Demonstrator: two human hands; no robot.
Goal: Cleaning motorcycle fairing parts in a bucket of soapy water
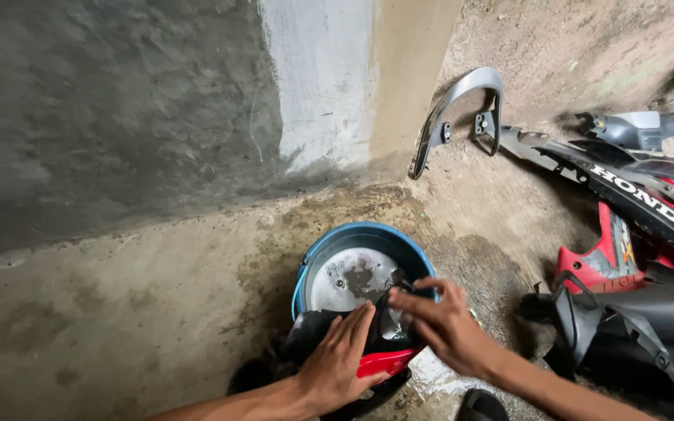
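While my left hand (pixel 337 366) lies flat, fingers together, on the red-and-black fairing panel (pixel 380 360) over the blue bucket (pixel 364 234), my right hand (pixel 442 323) pinches its black edge: washing step, wanting a firmer grip.

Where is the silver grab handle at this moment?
In the head view, the silver grab handle stands at the upper right, leaning beside the concrete wall, above the blue bucket.
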